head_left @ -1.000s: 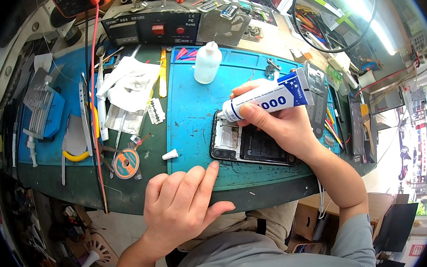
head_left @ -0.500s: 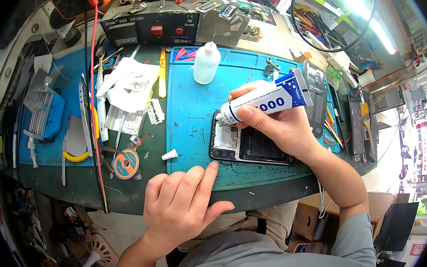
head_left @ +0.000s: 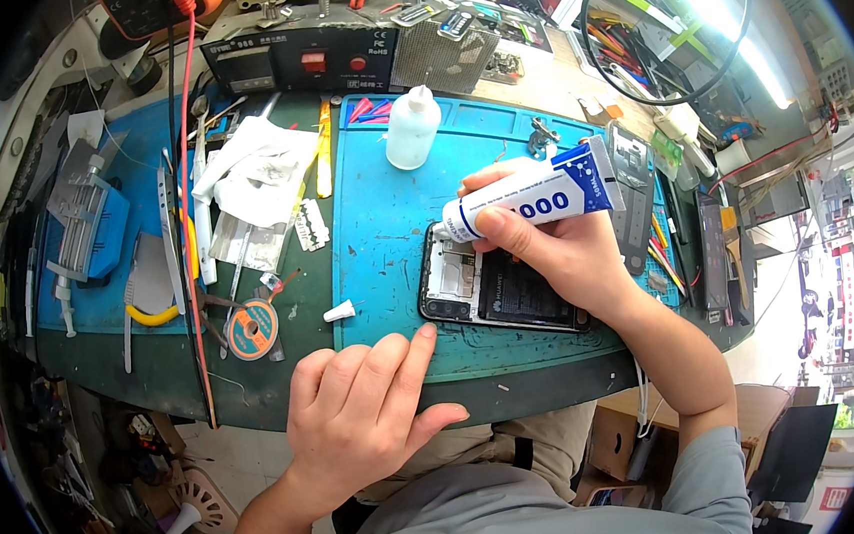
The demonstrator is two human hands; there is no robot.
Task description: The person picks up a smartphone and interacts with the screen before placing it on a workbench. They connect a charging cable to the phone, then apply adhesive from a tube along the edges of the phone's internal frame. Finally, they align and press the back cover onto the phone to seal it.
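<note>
My right hand [head_left: 546, 248] is closed round a white and blue glue tube [head_left: 532, 196], tilted with its nozzle down to the left. That nozzle is at the upper left corner of an opened phone [head_left: 453, 277] lying on the blue work mat [head_left: 374, 231]. The phone's inside, with a black battery [head_left: 515, 295], faces up; my right hand hides part of it. My left hand [head_left: 362, 398] rests at the mat's near edge, fingers stretched out, its index fingertip by the phone's lower left corner. It holds nothing. A small white cap [head_left: 338, 311] lies left of the phone.
A translucent dropper bottle [head_left: 413, 129] stands behind the phone. To the left are white tissue [head_left: 257, 175], a razor blade [head_left: 311, 224], an orange-labelled spool [head_left: 251, 329] and a hanging red cable [head_left: 195, 285]. A dark panel [head_left: 631, 186] lies right of my right hand.
Almost nothing differs. The glue tube and the right hand have shifted very slightly at the phone's upper left corner; the left hand stays in place.
</note>
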